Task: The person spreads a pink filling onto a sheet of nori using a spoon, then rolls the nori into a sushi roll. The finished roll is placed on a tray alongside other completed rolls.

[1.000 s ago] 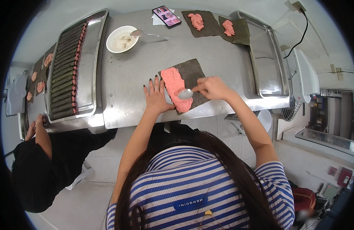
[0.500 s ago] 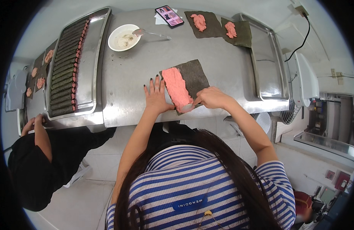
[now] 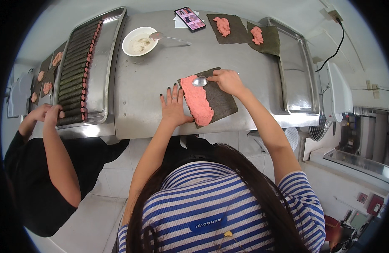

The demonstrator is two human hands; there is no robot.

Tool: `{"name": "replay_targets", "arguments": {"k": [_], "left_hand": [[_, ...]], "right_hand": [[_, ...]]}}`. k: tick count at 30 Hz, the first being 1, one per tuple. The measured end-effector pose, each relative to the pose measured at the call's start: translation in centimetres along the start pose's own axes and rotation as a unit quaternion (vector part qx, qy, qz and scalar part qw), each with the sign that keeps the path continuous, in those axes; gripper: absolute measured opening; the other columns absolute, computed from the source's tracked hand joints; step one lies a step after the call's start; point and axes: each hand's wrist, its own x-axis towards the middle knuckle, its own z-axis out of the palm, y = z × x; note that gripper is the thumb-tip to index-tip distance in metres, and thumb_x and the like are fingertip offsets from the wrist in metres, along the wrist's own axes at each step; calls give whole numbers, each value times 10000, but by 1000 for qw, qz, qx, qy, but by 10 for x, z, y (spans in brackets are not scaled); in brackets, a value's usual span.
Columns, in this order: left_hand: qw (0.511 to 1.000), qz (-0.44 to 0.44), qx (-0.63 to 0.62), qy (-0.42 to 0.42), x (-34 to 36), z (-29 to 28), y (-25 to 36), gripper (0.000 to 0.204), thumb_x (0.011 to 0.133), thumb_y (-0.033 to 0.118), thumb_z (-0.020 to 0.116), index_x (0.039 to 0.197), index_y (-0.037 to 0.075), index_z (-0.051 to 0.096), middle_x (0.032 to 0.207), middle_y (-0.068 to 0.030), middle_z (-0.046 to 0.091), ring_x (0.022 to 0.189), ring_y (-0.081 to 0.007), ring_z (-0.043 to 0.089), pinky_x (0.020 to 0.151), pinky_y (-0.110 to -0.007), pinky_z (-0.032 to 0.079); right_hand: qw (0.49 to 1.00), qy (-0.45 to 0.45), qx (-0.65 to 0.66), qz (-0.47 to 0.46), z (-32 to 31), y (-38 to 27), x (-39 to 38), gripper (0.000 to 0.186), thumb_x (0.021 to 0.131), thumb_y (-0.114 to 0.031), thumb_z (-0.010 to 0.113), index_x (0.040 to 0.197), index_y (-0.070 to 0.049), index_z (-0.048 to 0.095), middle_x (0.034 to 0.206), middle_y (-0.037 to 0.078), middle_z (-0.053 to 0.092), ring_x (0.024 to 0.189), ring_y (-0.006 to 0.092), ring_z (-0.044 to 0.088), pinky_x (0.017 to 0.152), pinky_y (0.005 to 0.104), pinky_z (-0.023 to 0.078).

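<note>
In front of me a dark green seaweed sheet (image 3: 224, 100) lies on the metal table, with a band of pink paste (image 3: 197, 106) spread along its left half. My left hand (image 3: 173, 109) rests flat beside the sheet's left edge, fingers spread, thumb at the near left corner. Closed round a metal spoon (image 3: 200, 81) is my right hand (image 3: 228, 82), above the sheet's far part. The spoon's bowl sits over the far end of the pink band; whether it touches the paste I cannot tell.
At left, a metal tray (image 3: 102, 80) holds several seaweed rolls (image 3: 72, 69); a co-worker's hands (image 3: 49, 113) are at its near corner. Farther back are a white bowl (image 3: 134, 52), another spoon (image 3: 177, 39), a phone (image 3: 190, 19) and two paste-topped sheets (image 3: 219, 38). Another tray (image 3: 299, 80) stands right.
My right hand has moved the spoon from the near end of the pink band to its far end. My left hand stays beside the sheet. The co-worker's hands have moved up to the tray.
</note>
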Motion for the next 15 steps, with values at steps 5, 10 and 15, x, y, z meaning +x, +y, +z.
{"name": "replay_targets", "arguments": {"k": [5, 10, 15], "left_hand": [[1000, -5, 5, 0, 1, 2, 0, 1294, 527, 684, 744, 1489, 67, 138, 1567, -135, 62, 1442, -355, 39, 1129, -586, 69], [1000, -7, -2, 3, 1, 2, 0, 1281, 522, 643, 769, 1488, 71, 151, 1567, -132, 68, 1442, -345, 48, 1127, -592, 80], [1000, -10, -14, 9, 0, 0, 1, 1278, 513, 598, 798, 1487, 72, 159, 1570, -120, 70, 1444, -331, 52, 1129, -590, 85]], "right_hand": [[1000, -6, 13, 24, 6, 10, 9, 311, 781, -86, 528, 979, -215, 731, 870, 26, 637, 834, 260, 644, 695, 409, 512], [998, -22, 11, 65, -2, 13, 17, 329, 785, -68, 522, 997, -209, 731, 868, 62, 653, 829, 282, 648, 694, 422, 511], [995, -2, 39, 95, -5, -6, 18, 302, 781, -100, 546, 1004, -193, 728, 889, 111, 678, 829, 301, 660, 709, 428, 516]]}}
